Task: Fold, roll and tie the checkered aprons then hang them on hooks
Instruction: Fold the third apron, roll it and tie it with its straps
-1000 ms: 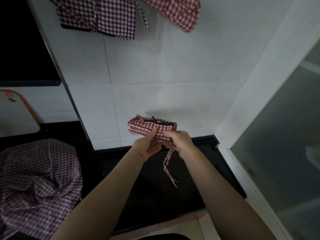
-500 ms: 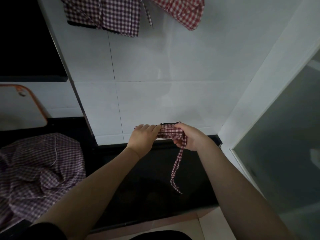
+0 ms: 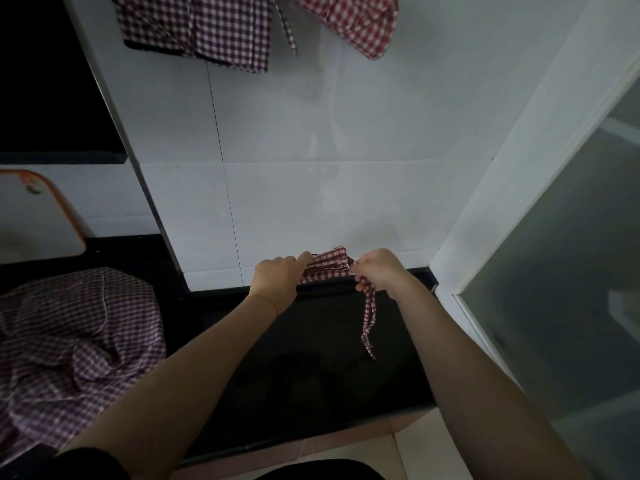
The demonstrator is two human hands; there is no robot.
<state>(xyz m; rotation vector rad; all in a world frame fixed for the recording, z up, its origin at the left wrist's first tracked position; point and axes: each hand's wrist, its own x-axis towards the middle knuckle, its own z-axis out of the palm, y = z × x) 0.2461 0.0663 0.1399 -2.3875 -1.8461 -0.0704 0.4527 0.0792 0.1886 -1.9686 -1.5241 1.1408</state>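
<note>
A small rolled red-checkered apron (image 3: 327,265) is held in the air between both hands, close to the white tiled wall. My left hand (image 3: 277,277) grips its left end. My right hand (image 3: 379,270) pinches the right end where the apron's strap (image 3: 369,320) comes off and hangs down loose. High on the wall hang a purple-checkered apron (image 3: 204,29) and a red-checkered apron (image 3: 356,20); their hooks lie outside the frame.
A crumpled purple-checkered apron (image 3: 72,344) lies on the dark counter (image 3: 311,382) at the left. A white cutting board with an orange rim (image 3: 38,216) leans at far left. A frosted glass panel (image 3: 561,278) in a white frame stands at the right.
The roll has gone from lying flat in front of my hands to stretched between them. Both hands moved apart and closer to the wall, and the strap now hangs from my right hand.
</note>
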